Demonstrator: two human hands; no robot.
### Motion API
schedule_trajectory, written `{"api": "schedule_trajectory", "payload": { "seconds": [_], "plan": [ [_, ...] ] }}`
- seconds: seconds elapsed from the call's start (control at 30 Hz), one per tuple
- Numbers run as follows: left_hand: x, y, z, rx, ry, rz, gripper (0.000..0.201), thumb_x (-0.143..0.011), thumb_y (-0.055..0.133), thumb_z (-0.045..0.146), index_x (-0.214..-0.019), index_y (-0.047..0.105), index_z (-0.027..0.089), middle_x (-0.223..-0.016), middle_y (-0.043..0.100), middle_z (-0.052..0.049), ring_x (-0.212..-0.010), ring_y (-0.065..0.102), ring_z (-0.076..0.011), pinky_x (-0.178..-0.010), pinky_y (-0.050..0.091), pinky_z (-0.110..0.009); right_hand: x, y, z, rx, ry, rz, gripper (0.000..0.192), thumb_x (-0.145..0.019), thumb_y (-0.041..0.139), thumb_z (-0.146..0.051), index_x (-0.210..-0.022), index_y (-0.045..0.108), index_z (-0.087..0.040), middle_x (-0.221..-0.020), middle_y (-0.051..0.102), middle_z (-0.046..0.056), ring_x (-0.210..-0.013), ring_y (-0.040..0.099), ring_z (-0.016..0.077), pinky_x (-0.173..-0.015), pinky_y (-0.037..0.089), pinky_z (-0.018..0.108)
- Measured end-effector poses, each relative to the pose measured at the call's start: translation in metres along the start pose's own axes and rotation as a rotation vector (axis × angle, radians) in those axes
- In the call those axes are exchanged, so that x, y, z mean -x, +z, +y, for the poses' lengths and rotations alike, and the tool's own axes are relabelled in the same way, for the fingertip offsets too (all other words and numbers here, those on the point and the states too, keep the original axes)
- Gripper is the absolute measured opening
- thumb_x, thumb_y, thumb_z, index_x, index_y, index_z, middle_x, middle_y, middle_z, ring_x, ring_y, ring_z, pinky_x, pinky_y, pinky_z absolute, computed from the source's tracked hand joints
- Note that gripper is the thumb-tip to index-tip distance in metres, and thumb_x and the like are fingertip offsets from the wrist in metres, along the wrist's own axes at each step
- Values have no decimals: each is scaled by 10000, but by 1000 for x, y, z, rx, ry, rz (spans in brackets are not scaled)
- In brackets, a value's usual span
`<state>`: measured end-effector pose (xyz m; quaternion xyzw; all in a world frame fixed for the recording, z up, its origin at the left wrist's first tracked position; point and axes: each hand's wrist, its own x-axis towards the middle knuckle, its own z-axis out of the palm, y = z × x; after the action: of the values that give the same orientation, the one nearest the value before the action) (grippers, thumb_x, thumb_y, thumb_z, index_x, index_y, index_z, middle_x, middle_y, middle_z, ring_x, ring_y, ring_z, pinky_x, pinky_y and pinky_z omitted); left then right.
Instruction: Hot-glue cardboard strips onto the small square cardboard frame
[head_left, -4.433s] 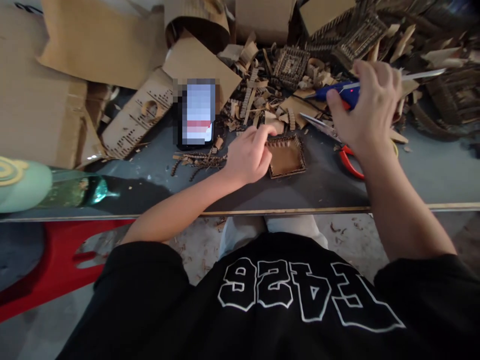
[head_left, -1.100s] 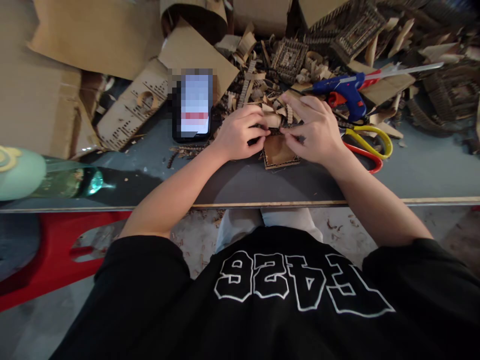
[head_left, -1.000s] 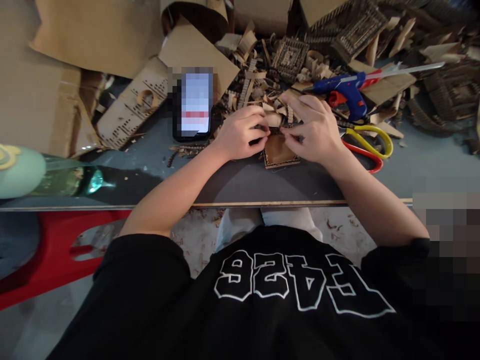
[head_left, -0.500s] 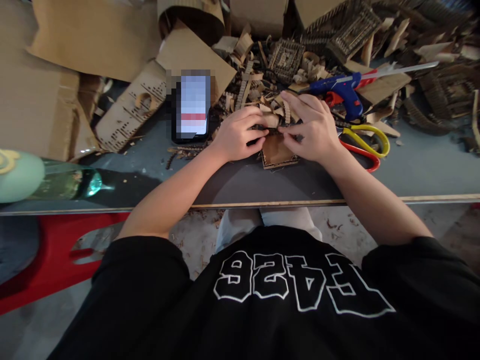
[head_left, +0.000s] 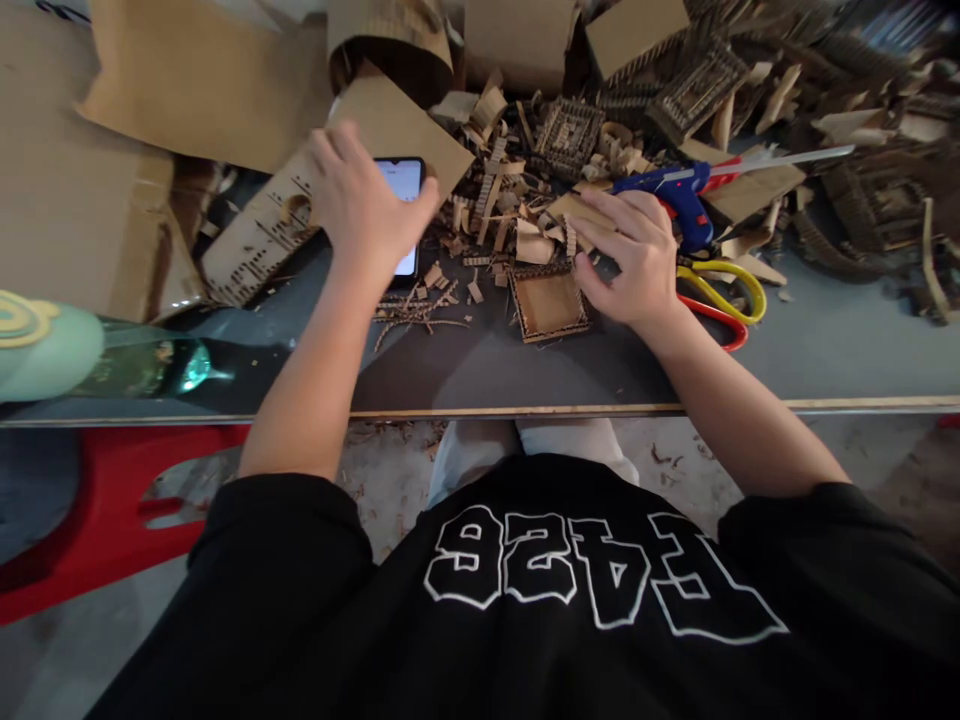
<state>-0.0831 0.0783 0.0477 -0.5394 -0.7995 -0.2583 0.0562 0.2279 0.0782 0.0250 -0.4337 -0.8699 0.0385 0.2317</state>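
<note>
On the far left I see a green bottle (head_left: 142, 365) lying on its side on the counter (head_left: 825, 350). It is well away from my hands, but it is round, so a bump to the counter could make it roll off the near edge.

Next comes my left hand (head_left: 367, 205). It lies flat on the phone (head_left: 406, 200), fingers spread wide and not closed around anything. The phone leans among loose card bits. If I press too hard, it could slide or tip into the scraps (head_left: 420, 305) just beside it.

In the middle sits the little square cardboard tray (head_left: 547, 302), flat on the counter. My right hand (head_left: 626, 260) is at its right side, with the fingers bent and the tips touching the top right corner. I cannot tell if the grip really pinches the wall or just rests there. With only one hand on it, the tray could turn or get squashed, because thin card bends easily.

Just past that hand lie the scissors (head_left: 724, 300) and the blue glue gun (head_left: 679, 195). My wrist is near the scissors, so a quick pull back could knock them. The glue gun tip may be hot.
</note>
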Motion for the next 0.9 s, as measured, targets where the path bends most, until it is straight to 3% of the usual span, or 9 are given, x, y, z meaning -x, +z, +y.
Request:
{"api": "schedule_trajectory", "payload": {
  "seconds": [0.1,0.2,0.37,0.5,0.63,0.7,0.77,0.8,0.9],
  "plan": [
    [-19,-2,-15,-160,-186,-252,1140,-794,716,900,-1485,486,23,-1641,481,-233,-1500,455,-421,-1232,394,-567,-2,1,-1,-34,2,8,538,-931,561,-388,-1432,739,-307,-1483,682,108,-1423,558,450,-1147,457,727],
    [-24,6,-24,-187,-159,-404,1137,-759,535,1027,-1374,593,73,-1544,606,-180,-1442,522,-367,-1131,443,-514,-2,3,-2,-50,10,8,470,-942,557,-376,-1352,782,-328,-1463,697,98,-1402,578,436,-1131,480,715],
    [-21,12,-21,-154,-168,-340,1053,-705,592,1007,-1293,633,134,-1483,644,-119,-1379,518,-338,-1110,428,-509,0,3,0,-35,-2,6,463,-993,496,-380,-1347,782,-302,-1496,670,96,-1415,574,401,-1143,491,654],
    [-23,16,-23,-140,-173,-311,1017,-784,645,889,-1383,567,71,-1562,558,-146,-1440,468,-361,-1148,400,-534,1,5,0,-28,-11,-11,447,-983,528,-396,-1345,777,-316,-1465,681,101,-1402,571,404,-1120,497,653],
    [-29,21,-31,-65,-162,-249,975,-724,704,934,-1314,574,168,-1485,611,-105,-1449,408,-408,-1191,362,-622,0,3,-3,-36,-4,-7,418,-967,531,-396,-1285,795,-338,-1342,737,103,-1344,600,410,-1088,498,671],
    [-27,16,-25,-17,-73,-144,920,-759,776,846,-1343,548,174,-1536,569,-110,-1479,374,-424,-1242,329,-664,0,0,-5,-35,11,-3,410,-996,483,-398,-1230,809,-315,-1271,760,116,-1285,635,396,-1081,505,645],
    [-16,4,-10,44,121,-59,807,-845,820,661,-1417,528,172,-1595,512,-124,-1507,383,-427,-1281,323,-667,0,-2,-6,-23,56,-5,443,-1034,409,-398,-1136,822,-276,-1177,778,141,-1190,677,373,-1055,523,593],
    [-8,-2,-1,91,228,-89,727,-868,831,555,-1431,554,187,-1570,537,-125,-1495,424,-412,-1280,357,-639,0,-4,-7,-13,90,-9,470,-1047,374,-396,-1081,823,-259,-1119,783,150,-1133,695,361,-1023,538,564],
    [20,-12,26,329,574,-426,338,-1026,623,431,-1288,706,234,-1239,727,-91,-1158,689,-289,-1056,581,-492,0,-7,-6,26,190,-41,505,-1054,338,-401,-929,799,-237,-959,777,158,-975,715,337,-881,560,496]
  ]
}}
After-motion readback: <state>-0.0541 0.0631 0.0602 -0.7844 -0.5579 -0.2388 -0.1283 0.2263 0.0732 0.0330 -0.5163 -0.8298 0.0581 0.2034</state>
